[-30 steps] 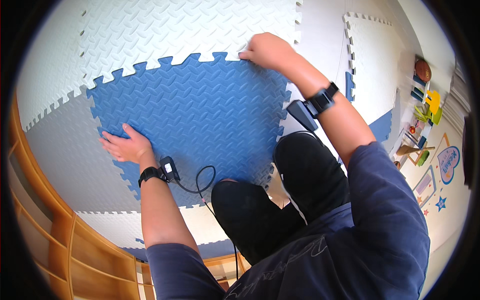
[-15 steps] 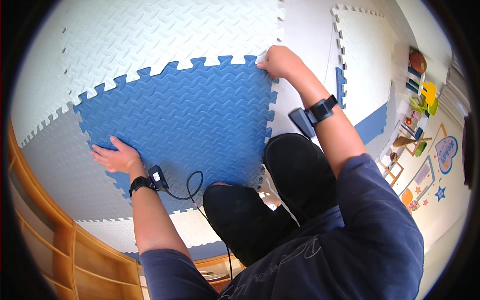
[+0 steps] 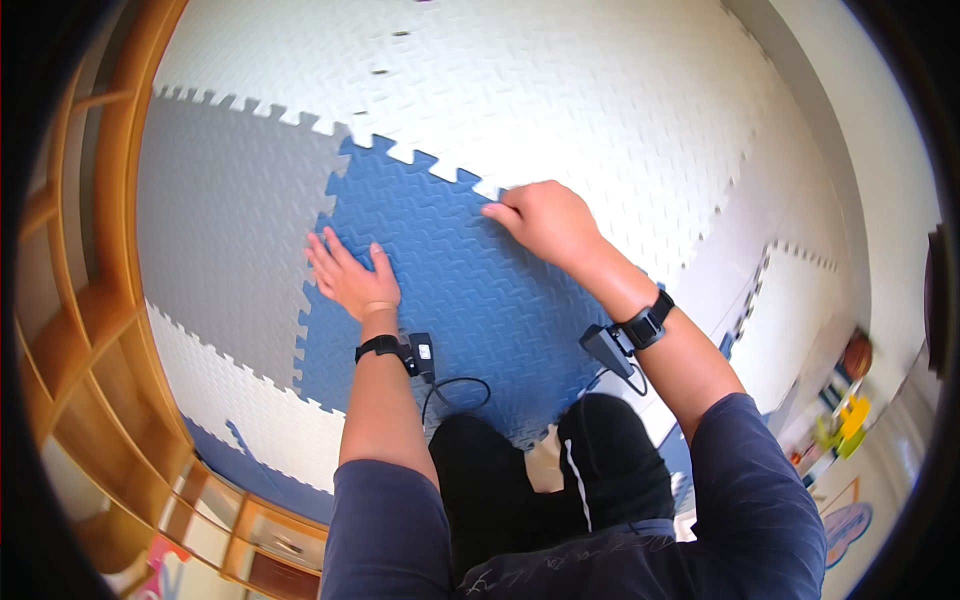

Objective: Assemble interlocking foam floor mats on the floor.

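Note:
A blue foam floor mat (image 3: pixel 470 310) with a raised tread pattern and toothed edges lies in front of my knees. My left hand (image 3: pixel 356 280) rests flat on it, fingers spread, near its left edge. At the seam with the white foam mat (image 3: pixel 610 110), my right hand (image 3: pixel 547 222) is closed on the blue mat's far edge. Its thumb lies on the blue surface, while the curled fingertips are hidden. Left of my right hand, blue and white teeth line up along the seam. The grey foam mat (image 3: pixel 235 210) adjoins the blue one on the left.
Wooden shelving (image 3: pixel 120 290) curves along the left side. A separate white mat (image 3: pixel 790 310) lies on the floor to the right, near a basketball (image 3: pixel 856 354) and toys (image 3: pixel 850 420). A wristband device with a cable (image 3: pixel 421 355) sits on my left wrist.
My view has swung round to the left. My right hand has gone from the blue mat's far right corner leftward along the seam. The left hand still lies flat on the mat.

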A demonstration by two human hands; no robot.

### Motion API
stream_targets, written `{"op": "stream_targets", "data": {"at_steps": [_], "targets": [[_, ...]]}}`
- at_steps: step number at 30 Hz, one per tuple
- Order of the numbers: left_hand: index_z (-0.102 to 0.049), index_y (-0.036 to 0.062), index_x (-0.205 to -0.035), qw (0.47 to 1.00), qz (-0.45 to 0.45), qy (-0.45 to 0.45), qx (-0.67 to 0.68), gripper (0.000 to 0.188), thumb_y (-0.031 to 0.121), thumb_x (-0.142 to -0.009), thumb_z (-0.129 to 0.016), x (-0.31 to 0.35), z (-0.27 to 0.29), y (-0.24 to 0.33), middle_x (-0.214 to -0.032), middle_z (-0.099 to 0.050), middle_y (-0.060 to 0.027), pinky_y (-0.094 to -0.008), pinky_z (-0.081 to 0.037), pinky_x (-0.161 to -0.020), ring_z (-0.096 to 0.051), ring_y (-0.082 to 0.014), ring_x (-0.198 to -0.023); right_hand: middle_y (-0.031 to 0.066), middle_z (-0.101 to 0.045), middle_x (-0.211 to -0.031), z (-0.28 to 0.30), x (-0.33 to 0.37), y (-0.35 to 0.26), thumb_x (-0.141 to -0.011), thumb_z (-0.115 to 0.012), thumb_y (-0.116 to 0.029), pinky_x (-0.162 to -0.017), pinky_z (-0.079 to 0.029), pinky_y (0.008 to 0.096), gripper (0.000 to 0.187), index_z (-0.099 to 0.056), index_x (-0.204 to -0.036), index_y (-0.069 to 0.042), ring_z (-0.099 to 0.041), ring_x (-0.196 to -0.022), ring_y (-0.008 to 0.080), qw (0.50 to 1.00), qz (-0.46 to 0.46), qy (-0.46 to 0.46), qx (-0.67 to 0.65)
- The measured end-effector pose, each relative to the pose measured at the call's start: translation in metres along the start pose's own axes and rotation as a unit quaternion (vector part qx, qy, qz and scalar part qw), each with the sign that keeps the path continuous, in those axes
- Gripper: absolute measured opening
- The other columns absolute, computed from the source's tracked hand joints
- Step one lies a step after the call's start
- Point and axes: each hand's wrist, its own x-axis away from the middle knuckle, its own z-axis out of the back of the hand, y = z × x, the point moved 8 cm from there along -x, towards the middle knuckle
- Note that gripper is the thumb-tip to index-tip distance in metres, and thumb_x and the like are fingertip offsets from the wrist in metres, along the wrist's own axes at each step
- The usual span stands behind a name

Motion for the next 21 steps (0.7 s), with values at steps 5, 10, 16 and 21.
{"op": "stream_targets", "data": {"at_steps": [5, 10, 16, 21], "targets": [[-0.031, 0.009, -0.156, 0.999, 0.003, -0.028, 0.018, 0.082, 0.035, -0.085, -0.063, -0.003, 0.005, -0.007, -0.165, -0.022, -0.0163, -0.0552, -0.014, -0.119, -0.018, -0.0378, -0.152, 0.0177, -0.071, -0.079, 0.022, -0.08, -0.103, -0.094, -0.061, -0.041, -0.073, -0.055, 0.0471, 0.041, -0.074, -0.082, -0.004, -0.069, -0.08, 0.0375, 0.994, 0.096, -0.005, 0.058], [-0.03, 0.0083, -0.156, 0.998, 0.022, -0.052, 0.032, 0.085, 0.036, -0.083, -0.064, -0.004, 0.007, -0.009, -0.165, -0.021, -0.0161, -0.0553, -0.013, -0.12, -0.017, -0.0376, -0.152, 0.0211, -0.072, -0.086, -0.017, -0.175, -0.112, -0.095, -0.06, -0.041, -0.078, -0.056, 0.0461, 0.043, -0.075, -0.087, -0.002, -0.07, -0.089, 0.0383, 0.993, 0.053, -0.069, 0.078], [-0.031, 0.0081, -0.156, 0.994, 0.034, -0.081, 0.065, 0.085, 0.038, -0.083, -0.063, -0.011, 0.005, -0.01, -0.165, -0.02, -0.0171, -0.0551, -0.01, -0.12, -0.014, -0.0382, -0.153, 0.024, -0.072, -0.104, -0.032, -0.222, -0.104, -0.091, -0.064, -0.042, -0.086, -0.055, 0.046, 0.047, -0.073, -0.099, 0.003, -0.069, -0.101, 0.038, 0.982, -0.031, -0.134, 0.132], [-0.03, 0.0072, -0.155, 0.989, 0.032, -0.132, 0.055, 0.086, 0.041, -0.083, -0.062, -0.017, 0.002, -0.006, -0.165, -0.019, -0.0176, -0.0554, -0.01, -0.121, -0.012, -0.0389, -0.153, 0.0268, -0.069, -0.113, -0.009, -0.247, -0.086, -0.09, -0.065, -0.046, -0.092, -0.053, 0.0445, 0.056, -0.071, -0.105, 0.007, -0.066, -0.108, 0.0403, 0.988, -0.094, -0.098, 0.069]]}}
